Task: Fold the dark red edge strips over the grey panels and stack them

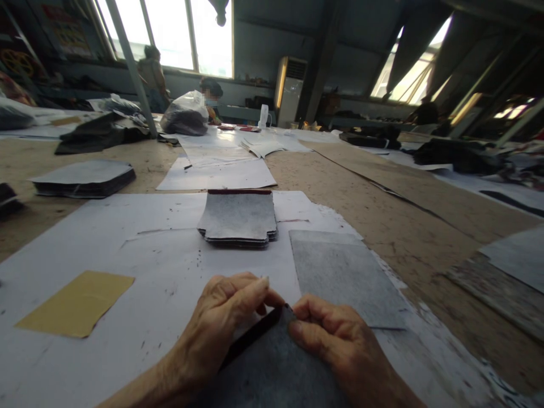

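Note:
A grey panel (276, 368) with a dark strip along its upper left edge lies low in the view, close to my body. My right hand (335, 334) pinches its top corner between thumb and forefinger. Along the dark edge, my left hand (238, 311) is closed with bent fingers, its fingertips meeting the panel near that same corner. Part of the panel is hidden beneath both hands. Just beyond them sits a stack of grey pieces (238, 215) with notched corners and a dark reddish far edge. Right of the stack lies a flat grey sheet (340, 272).
White paper (161, 306) covers the tabletop here, with a tan card (79, 303) on the left. Another stack of pieces (85, 175) stands farther left. A metal post (131, 68) rises at the back, near a filled plastic bag (187, 113). Two people are in the background.

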The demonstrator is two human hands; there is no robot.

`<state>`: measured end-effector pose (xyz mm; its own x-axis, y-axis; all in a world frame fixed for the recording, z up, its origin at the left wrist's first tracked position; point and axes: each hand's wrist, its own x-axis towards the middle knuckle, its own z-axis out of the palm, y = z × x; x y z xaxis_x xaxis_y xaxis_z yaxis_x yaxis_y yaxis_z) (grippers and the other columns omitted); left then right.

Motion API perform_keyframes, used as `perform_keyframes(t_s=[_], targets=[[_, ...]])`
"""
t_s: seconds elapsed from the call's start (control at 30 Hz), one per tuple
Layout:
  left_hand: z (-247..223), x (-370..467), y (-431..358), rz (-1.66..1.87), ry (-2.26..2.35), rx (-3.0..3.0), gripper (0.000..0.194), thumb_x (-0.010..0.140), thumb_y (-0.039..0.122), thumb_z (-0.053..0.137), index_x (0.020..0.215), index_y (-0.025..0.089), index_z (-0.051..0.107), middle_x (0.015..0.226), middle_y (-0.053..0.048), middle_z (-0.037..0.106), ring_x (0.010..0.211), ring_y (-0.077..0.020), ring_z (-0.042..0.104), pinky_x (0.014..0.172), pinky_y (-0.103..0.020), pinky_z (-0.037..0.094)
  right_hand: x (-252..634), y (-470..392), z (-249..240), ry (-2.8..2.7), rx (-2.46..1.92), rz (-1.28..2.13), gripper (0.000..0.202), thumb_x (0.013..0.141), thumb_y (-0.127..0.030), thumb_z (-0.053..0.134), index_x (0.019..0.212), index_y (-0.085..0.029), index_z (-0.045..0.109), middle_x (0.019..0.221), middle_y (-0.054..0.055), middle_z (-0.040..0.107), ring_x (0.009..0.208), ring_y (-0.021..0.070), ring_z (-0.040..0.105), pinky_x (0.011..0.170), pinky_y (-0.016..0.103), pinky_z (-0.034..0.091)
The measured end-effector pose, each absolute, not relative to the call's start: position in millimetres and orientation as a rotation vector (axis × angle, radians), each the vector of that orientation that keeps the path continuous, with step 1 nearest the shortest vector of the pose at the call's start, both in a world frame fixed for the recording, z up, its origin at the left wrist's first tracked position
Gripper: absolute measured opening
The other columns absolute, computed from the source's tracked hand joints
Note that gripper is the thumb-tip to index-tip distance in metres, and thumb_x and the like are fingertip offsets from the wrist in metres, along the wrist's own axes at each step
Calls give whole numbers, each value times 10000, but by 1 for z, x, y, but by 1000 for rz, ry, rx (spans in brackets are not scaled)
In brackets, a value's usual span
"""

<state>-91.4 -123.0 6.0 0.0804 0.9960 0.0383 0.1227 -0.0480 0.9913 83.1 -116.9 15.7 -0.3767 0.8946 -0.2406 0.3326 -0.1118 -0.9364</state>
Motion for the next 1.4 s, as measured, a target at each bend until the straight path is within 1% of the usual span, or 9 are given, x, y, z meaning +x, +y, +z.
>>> perform_keyframes(t_s=[0.1,0.2,0.3,0.5,0.73,1.1,1.23,1.3,1.4], targets=[[5,-94,-122,1112,1214,1449,255,760,391,515,771,229,711,757,-27,642,692,-160,561,583,-245,414,83,-117,16,-1660,-1352,1521,192,752,-342,505,674,-169,535,535,-44,397,501,78,363,465,197,283],[6,-92,-123,1006,1256,1440,201,688,345,580,786,224,708,779,-32,665,750,-201,582,614,-271,429,83,-118,17,-1655,-1352,1528,189,752,-337,504,678,-165,533,530,-49,376,495,75,337,462,201,267],[8,-88,-124,936,1318,1373,202,667,343,587,764,205,698,708,-25,656,668,-178,561,604,-271,419,82,-118,18,-1662,-1354,1524,189,753,-334,500,674,-165,530,528,-53,361,488,71,320,458,201,254],[9,-83,-123,897,1346,1321,195,679,334,568,717,164,656,608,-1,583,526,-105,433,497,-215,340,82,-118,19,-1672,-1352,1509,176,756,-306,496,661,-161,525,524,-55,349,479,64,293,448,201,230],[17,-81,-125,839,1380,1319,187,700,313,545,680,144,621,554,24,495,511,-88,389,473,-196,310,82,-117,19,-1680,-1378,1517,178,745,-319,497,658,-164,511,518,-60,324,473,64,278,441,200,228],[18,-78,-125,875,1449,1383,176,686,301,523,620,150,584,524,35,462,489,-78,359,463,-192,294,78,-120,19,-1736,-1349,1459,216,761,-328,495,628,-161,526,499,-58,327,461,62,282,419,191,221],[17,-80,-125,880,1422,1379,190,689,326,516,661,151,584,563,20,507,513,-95,410,472,-202,331,80,-120,19,-1675,-1335,1444,194,750,-348,520,691,-170,571,516,-57,387,467,64,319,424,187,252],[16,-81,-125,871,1424,1407,194,699,333,514,674,155,587,580,12,526,531,-106,435,482,-208,349,82,-119,17,-1701,-1314,1349,182,764,-347,519,744,-186,600,557,-45,475,508,78,403,454,183,305],[16,-80,-127,841,1453,1489,190,719,330,511,674,166,596,583,8,548,543,-116,466,507,-220,372,82,-116,16,-1798,-1245,1158,185,800,-343,511,815,-202,630,720,-20,616,639,107,539,558,187,399]])
